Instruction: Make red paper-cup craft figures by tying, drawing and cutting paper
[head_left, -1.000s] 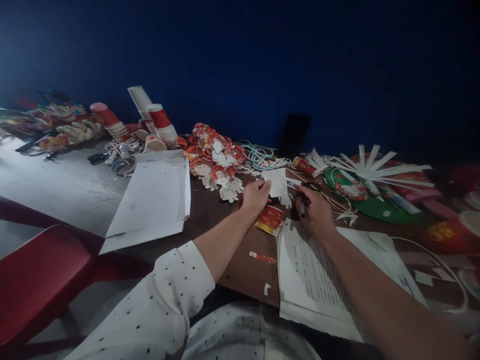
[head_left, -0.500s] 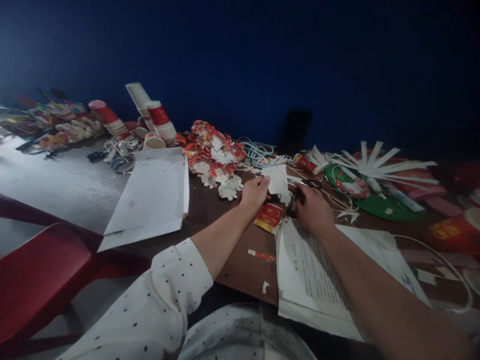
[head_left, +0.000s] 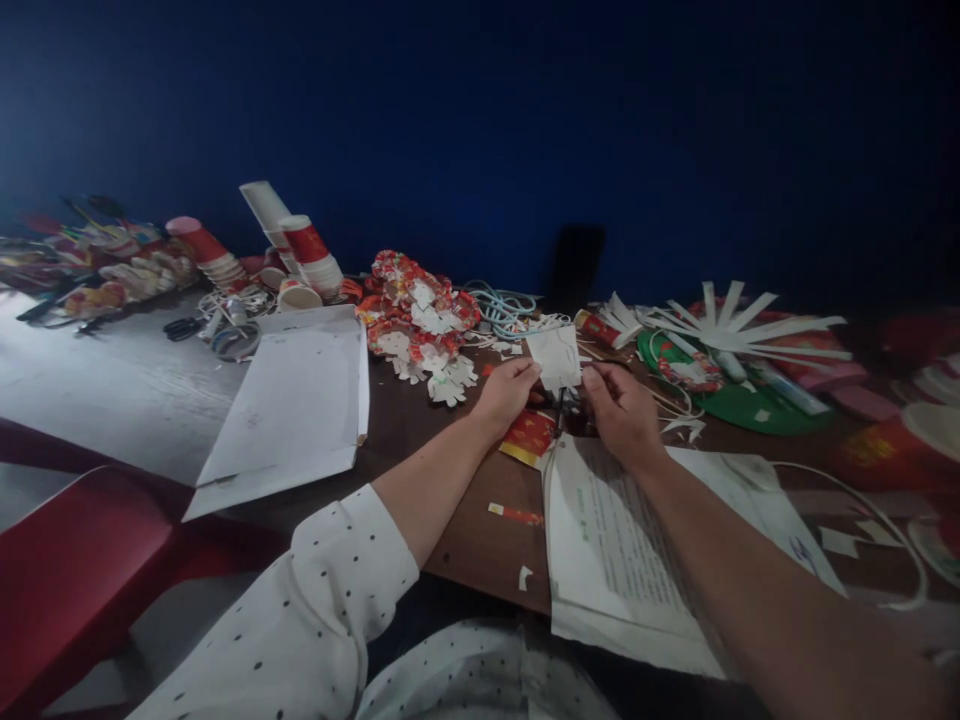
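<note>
A small white piece of paper (head_left: 553, 356) is held up over the table, with a thin line of marks near its right edge. The thumb and fingers of my left hand (head_left: 511, 392) pinch its lower left corner. At the paper's right edge, my right hand (head_left: 622, 410) is closed, thumb and forefinger pressed together there. A slim dark shape, perhaps a scissor blade, shows below the paper between my hands; its handle is hidden. Under my hands lie a red and gold paper piece (head_left: 529, 436) and a printed sheet (head_left: 622, 540).
Red and white cut-paper shapes (head_left: 424, 310) are heaped ahead. A white box lid or folder (head_left: 289, 400) lies left, with stacked paper cups (head_left: 307, 250) behind it. To the right are a green disc (head_left: 780, 408), fanned white strips (head_left: 739, 320) and cord. A red chair (head_left: 82, 560) stands left.
My right hand has turned and come to the paper's edge; the dark scissor loop beside its fingers is no longer visible. The view has shifted slightly. My left hand still grips the paper.
</note>
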